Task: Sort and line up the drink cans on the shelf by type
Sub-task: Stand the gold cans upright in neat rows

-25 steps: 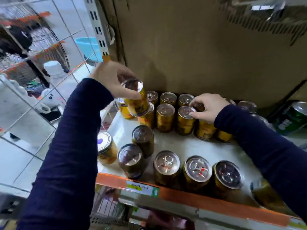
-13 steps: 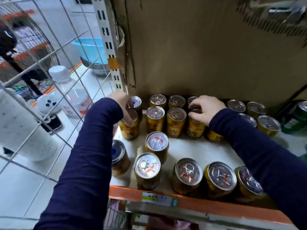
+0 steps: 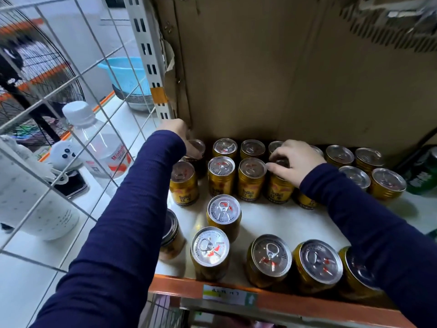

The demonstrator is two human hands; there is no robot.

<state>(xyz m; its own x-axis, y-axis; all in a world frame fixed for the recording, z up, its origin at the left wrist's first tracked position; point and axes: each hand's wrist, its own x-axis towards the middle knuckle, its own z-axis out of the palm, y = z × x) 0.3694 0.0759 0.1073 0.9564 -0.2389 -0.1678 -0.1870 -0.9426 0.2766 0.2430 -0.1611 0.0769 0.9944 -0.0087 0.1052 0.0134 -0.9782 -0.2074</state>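
Gold Red Bull cans stand in two rows at the back of the white shelf (image 3: 272,221), and several more stand loosely along the front, such as one can (image 3: 224,210) in the middle. My left hand (image 3: 176,131) reaches to the back left corner and grips the top of a gold can (image 3: 197,147) standing there. My right hand (image 3: 295,159) curls over the lid of another gold can (image 3: 279,189) in the second row. A paler can (image 3: 171,235) at the front left is partly hidden by my left sleeve. A green can (image 3: 423,174) stands at the far right.
A cardboard sheet (image 3: 283,79) forms the back wall. A wire grid panel (image 3: 71,110) closes the left side, with a water bottle (image 3: 99,143) and a blue basin (image 3: 125,74) beyond it. An orange strip (image 3: 295,301) edges the shelf front.
My left hand brought its gold can down from mid-air and back into the rear left corner of the shelf. My right hand stayed on its can in the second row.
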